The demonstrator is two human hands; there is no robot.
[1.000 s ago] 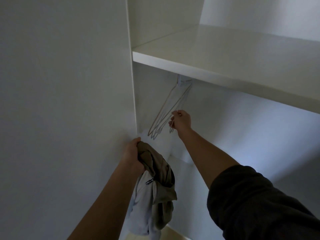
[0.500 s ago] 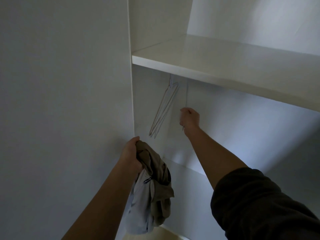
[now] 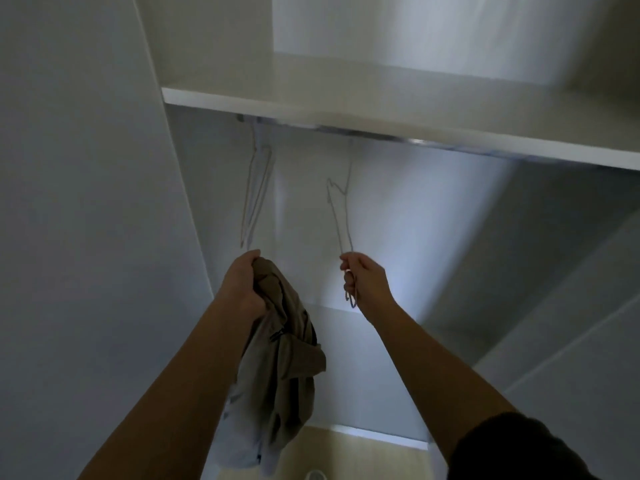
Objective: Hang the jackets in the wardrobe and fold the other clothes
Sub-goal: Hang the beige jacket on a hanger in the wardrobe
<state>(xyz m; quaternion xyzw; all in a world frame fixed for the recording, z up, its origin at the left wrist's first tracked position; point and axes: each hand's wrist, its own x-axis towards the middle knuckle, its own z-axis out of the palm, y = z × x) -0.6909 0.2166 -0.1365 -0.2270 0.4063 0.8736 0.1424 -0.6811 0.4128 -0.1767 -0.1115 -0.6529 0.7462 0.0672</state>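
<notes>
Wardrobe (image 3: 214, 46) interior, dim: the bunched tan jacket (image 3: 284, 362) hangs from the gripping left hand (image 3: 242, 282), just left of the wire hanger (image 3: 341, 216), which the right hand (image 3: 367, 282) pinches at its lower end, long axis near-vertical, hook up at the rail (image 3: 381, 135).

The light is dim and grey throughout. A cool bluish glow spreads over the white back panel of the wardrobe (image 3: 426, 216), and the flat white shelf (image 3: 346, 105) shadows the space beneath it. The thin wire hanger (image 3: 341, 216) looks faint and smeared. The crumpled khaki jacket (image 3: 284, 368) reads muddy. Straight edges bow near the borders.
</notes>
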